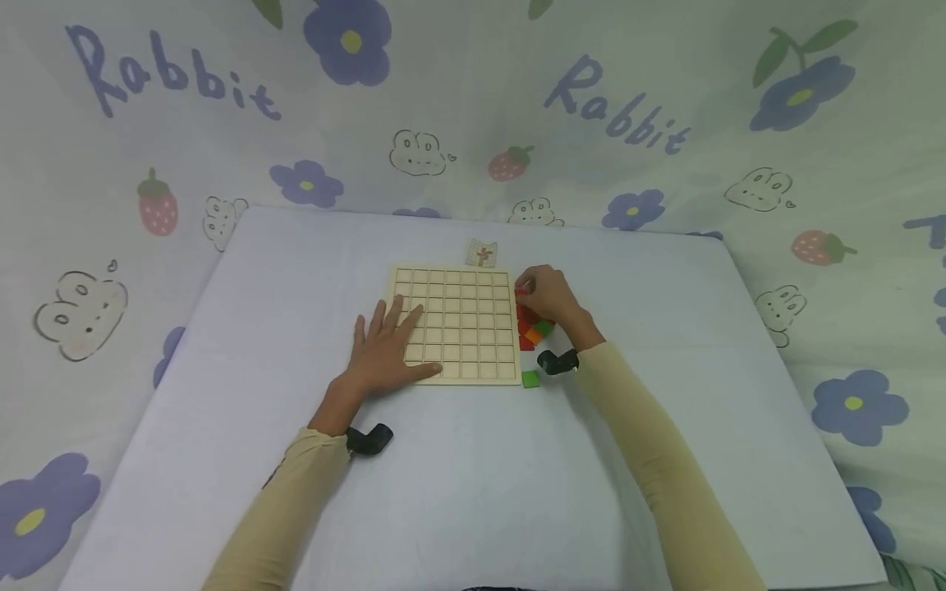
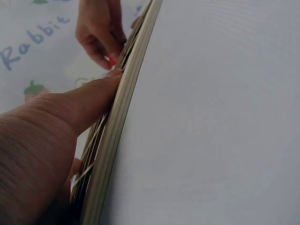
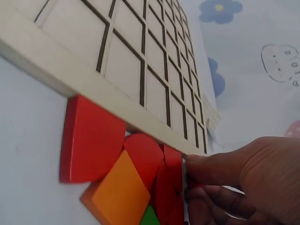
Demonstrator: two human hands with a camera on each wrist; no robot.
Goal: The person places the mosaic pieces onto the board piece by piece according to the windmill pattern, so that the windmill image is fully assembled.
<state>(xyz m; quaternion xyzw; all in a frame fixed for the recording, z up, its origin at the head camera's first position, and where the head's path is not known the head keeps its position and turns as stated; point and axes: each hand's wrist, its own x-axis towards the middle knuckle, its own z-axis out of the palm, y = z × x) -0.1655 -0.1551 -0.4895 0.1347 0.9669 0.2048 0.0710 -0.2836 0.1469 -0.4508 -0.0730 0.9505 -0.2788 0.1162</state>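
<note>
A pale wooden grid board [image 1: 469, 328] lies on the white-covered table. My left hand [image 1: 380, 353] rests spread over its left part, thumb along the near edge; the left wrist view shows that thumb [image 2: 93, 101] pressing on the rim. Beyond the board's right edge, my right hand [image 1: 550, 297] pinches a small red tile [image 1: 521, 290] in its fingertips. Below that hand sits a pile of tiles: a red one with a curved side [image 3: 93, 140], other red pieces [image 3: 144, 154], an orange tile [image 3: 119, 187] and a green one [image 3: 150, 217]. The fingers partly hide the pile.
A single green square tile [image 1: 530, 379] lies by the board's near right corner. Just past the back edge is a small patterned card [image 1: 482, 253]. A printed curtain [image 1: 473, 107] hangs behind the table. Dark wrist-worn devices [image 1: 369, 439] sit at both wrists.
</note>
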